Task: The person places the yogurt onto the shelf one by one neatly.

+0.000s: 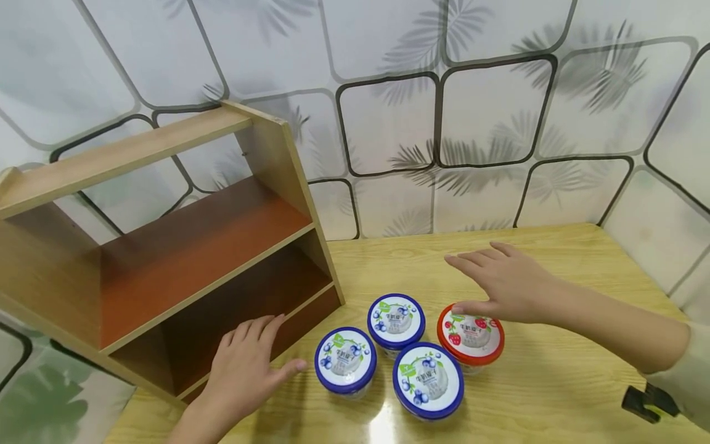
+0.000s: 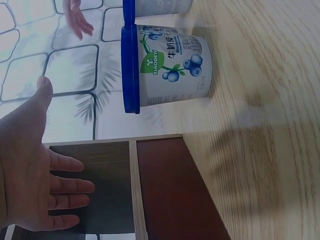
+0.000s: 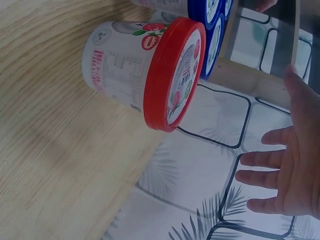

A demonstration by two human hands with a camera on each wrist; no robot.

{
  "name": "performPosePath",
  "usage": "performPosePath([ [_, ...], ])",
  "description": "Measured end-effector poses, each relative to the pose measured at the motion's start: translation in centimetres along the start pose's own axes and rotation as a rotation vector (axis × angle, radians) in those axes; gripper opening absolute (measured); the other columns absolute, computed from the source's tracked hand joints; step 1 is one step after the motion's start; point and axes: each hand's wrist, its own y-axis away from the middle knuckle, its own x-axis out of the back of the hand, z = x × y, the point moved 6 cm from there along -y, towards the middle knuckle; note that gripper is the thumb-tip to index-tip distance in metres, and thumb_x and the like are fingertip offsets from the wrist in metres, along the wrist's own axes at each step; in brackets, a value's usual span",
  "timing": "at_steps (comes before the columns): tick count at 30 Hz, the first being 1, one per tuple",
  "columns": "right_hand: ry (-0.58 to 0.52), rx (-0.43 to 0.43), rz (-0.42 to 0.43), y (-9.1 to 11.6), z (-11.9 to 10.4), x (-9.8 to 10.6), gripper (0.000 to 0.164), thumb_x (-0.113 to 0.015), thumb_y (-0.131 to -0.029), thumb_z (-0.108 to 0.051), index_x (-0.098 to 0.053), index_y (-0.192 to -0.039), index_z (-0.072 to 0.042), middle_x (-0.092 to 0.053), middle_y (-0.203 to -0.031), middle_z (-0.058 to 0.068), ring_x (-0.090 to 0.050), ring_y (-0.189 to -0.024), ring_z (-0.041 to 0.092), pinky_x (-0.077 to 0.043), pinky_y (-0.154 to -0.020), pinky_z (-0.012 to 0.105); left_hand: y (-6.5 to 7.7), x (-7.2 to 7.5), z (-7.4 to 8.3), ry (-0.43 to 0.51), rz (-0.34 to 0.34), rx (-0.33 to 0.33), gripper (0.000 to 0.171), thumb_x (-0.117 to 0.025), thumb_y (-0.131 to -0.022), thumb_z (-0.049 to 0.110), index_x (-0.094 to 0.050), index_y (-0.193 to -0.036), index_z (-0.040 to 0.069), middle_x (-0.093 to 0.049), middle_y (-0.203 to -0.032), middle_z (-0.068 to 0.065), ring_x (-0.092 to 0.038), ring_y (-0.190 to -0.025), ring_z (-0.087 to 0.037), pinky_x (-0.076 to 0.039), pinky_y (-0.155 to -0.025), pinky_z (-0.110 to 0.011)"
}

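Four tubs is avoided here; several white yogurt-style tubs stand upright on the table. One has a red lid with strawberries; the others have blue lids with blueberries: a left tub, a back tub and a front tub. My left hand hovers left of the left blue-lidded tub, before the shelf, fingers spread and holding nothing. My right hand is raised above and behind the red-lidded tub, its thumb overlapping the lid in the head view. In the right wrist view its fingers are straight, apart from the tub.
A wooden shelf unit with reddish-brown boards stands at the left of the wood-grain table. Behind rises a wall covering with rounded-rectangle and leaf patterns. A small black object shows by the right sleeve.
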Motion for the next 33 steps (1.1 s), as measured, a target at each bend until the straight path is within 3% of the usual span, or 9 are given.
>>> performPosePath([
  [9,-0.025,0.016,-0.052,-2.1,-1.1,-0.5,0.075,-0.046,-0.086,-0.066,-0.049,-0.136,-0.010,-0.061,-0.124,0.010,-0.057,-0.113,0.033,-0.036,-0.099,0.056,0.2,0.2,-0.5,0.029,-0.010,0.036,0.075,-0.055,-0.078,0.069,-0.055,-0.123,0.010,-0.060,-0.112,-0.009,-0.055,-0.106,-0.031,-0.041,-0.084,-0.049],
  [19,-0.016,0.034,-0.053,-3.6,-1.6,-0.6,0.075,-0.049,-0.086,-0.064,-0.049,-0.136,-0.008,-0.061,-0.124,0.012,-0.057,-0.112,0.033,-0.039,-0.097,0.053,0.2,0.6,-0.9,0.049,-0.040,0.082,0.077,-0.050,-0.077,0.074,-0.056,-0.122,0.011,-0.063,-0.108,-0.003,-0.057,-0.100,-0.026,-0.040,-0.081,-0.046],
  [25,-0.039,0.028,-0.056,-4.3,-2.0,-0.6,0.078,-0.047,-0.085,-0.066,-0.048,-0.136,-0.007,-0.060,-0.126,0.012,-0.056,-0.114,0.033,-0.039,-0.097,0.053,0.6,1.3,-1.9,0.068,-0.031,0.119,0.073,-0.051,-0.078,0.072,-0.057,-0.116,0.010,-0.061,-0.102,-0.003,-0.056,-0.096,-0.026,-0.040,-0.080,-0.047],
  [33,-0.109,0.024,-0.015,-5.5,-2.4,-0.4,0.066,-0.055,-0.085,-0.060,-0.060,-0.118,-0.004,-0.064,-0.116,0.011,-0.057,-0.112,0.030,-0.042,-0.097,0.049,0.9,2.0,-2.6,0.090,-0.030,0.151,0.066,-0.053,-0.080,0.068,-0.058,-0.109,0.008,-0.060,-0.099,-0.004,-0.054,-0.093,-0.029,-0.039,-0.077,-0.047],
])
